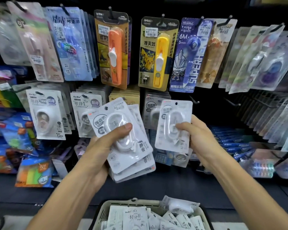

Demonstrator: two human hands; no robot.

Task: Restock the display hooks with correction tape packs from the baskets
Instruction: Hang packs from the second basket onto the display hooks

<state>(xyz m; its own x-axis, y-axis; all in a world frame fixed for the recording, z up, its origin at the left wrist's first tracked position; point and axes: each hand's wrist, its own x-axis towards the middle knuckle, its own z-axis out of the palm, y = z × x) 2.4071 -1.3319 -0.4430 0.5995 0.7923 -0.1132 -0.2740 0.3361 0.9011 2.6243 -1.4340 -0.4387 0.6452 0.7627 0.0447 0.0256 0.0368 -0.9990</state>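
My left hand [105, 146] grips a fanned stack of white correction tape packs [123, 140], thumb across the top pack. My right hand [198, 140] pinches a single white correction tape pack [173, 123], held upright with its hang hole at the top. This pack is just in front of a hook carrying matching grey-white packs [152, 107]. To the right, two bare black hooks [194, 99] [233, 102] stick out of the dark panel. A beige basket [103, 208] below my arms holds several more white packs.
The upper hook row carries an orange clip pusher [114, 52], a yellow one [158, 53] and blue tape packs [188, 55]. White 15 m packs [46, 113] hang at the left. Blue boxes [229, 140] and highlighters [33, 173] lie on the shelf.
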